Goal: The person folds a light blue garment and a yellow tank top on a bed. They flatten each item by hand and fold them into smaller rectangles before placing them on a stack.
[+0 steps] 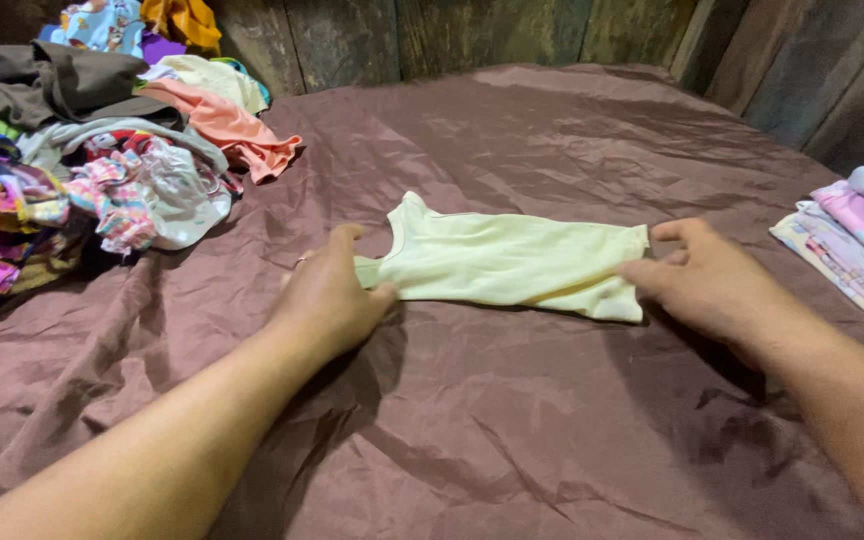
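A pale yellow garment (512,262) lies folded lengthwise at the centre of the brown sheet (552,420). The left hand (330,295) pinches its 9 o'clock end between thumb and fingers; the right hand (704,280) grips its 3 o'clock edge, fingers curled. A heap of loose clothes (92,160) sits at 10 o'clock, a folded stack (857,250) at 3 o'clock.

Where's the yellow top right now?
In the head view the yellow top lies flat mid-sheet, between the left hand and the right hand, which each grip an end.
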